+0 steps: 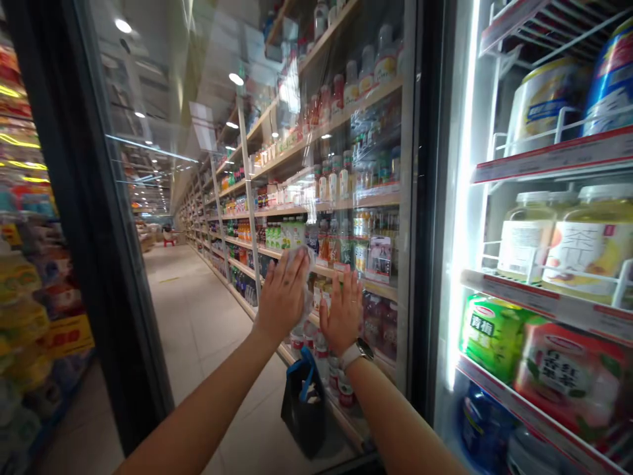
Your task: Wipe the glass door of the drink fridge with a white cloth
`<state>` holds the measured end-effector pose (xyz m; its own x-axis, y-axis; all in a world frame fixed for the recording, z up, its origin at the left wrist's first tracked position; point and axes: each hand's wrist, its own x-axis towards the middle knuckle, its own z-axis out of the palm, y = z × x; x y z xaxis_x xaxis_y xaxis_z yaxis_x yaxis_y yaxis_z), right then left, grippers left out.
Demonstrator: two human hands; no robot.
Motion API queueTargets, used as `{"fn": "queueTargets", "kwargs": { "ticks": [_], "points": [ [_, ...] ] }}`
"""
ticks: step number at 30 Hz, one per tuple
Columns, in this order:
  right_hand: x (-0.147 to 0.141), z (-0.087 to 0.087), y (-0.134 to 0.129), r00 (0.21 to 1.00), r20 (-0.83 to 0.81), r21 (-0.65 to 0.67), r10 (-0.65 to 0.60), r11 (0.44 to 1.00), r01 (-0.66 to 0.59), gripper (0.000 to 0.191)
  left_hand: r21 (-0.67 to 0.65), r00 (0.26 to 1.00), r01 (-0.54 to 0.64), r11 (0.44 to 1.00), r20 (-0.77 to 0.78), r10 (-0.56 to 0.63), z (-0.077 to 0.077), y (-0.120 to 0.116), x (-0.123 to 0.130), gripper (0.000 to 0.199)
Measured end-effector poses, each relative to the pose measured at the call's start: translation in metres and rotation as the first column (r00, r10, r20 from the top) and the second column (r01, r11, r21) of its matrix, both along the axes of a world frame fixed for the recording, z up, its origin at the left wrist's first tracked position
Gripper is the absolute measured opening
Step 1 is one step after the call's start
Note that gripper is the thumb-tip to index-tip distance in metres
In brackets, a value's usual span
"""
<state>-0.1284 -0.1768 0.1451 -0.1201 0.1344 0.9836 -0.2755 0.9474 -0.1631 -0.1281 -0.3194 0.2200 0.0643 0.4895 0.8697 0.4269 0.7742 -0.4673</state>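
My left hand (283,300) presses a thin white wipe (308,258) flat against the glass door (198,369), its fingers laid over the wipe. To the right, my right hand (342,313) rests with its palm on the same pane, fingers stretched and holding nothing. A watch (364,348) with a pale band sits on the right wrist. The door is swung out and has a dark frame (84,218). Part of the wipe is hidden under the left fingers.
Right of the door, a lit cooler holds bottles (527,231) and fruit drink packs (494,336) on wire shelves. Through the glass appear long drink shelves (242,191), a tiled aisle (198,297) and a dark bag (304,415) with blue handles. Packaged goods (24,297) stand at the left.
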Motion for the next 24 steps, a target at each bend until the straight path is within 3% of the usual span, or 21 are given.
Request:
{"fn": "queueTargets", "kwargs": {
  "ticks": [2,5,12,16,20,22,24],
  "points": [
    [0.001,0.0,0.0,1.0,-0.006,0.001,0.006,1.0,-0.006,0.068,0.042,1.0,0.02,0.999,0.019,-0.021,0.015,0.009,-0.002,0.063],
    [0.0,0.0,0.0,1.0,-0.009,0.004,0.014,1.0,-0.014,0.068,0.054,0.998,0.024,0.998,0.049,-0.027,0.012,0.013,-0.003,0.064],
    [-0.002,0.0,0.0,1.0,-0.026,0.016,-0.013,1.0,0.013,0.065,-0.017,0.999,0.024,1.0,0.03,-0.023,-0.035,0.004,-0.003,0.063],
    [-0.001,-0.001,0.001,1.0,-0.014,0.022,-0.007,1.0,0.007,0.064,-0.049,1.0,-0.015,0.999,0.019,0.016,-0.069,-0.004,0.002,0.063],
    [0.0,0.0,0.001,1.0,0.003,0.011,-0.013,1.0,0.013,0.064,-0.153,0.998,-0.026,0.988,0.047,0.034,-0.095,-0.018,0.009,0.062],
    [0.0,0.001,0.001,1.0,0.001,0.01,-0.012,1.0,0.012,0.065,-0.171,0.998,-0.025,0.985,0.058,0.035,-0.092,-0.024,0.01,0.061],
    [-0.002,0.0,0.0,1.0,0.003,0.011,-0.007,1.0,0.007,0.067,-0.138,0.998,-0.021,0.99,0.05,0.028,-0.074,-0.028,0.009,0.063]
  ]
}}
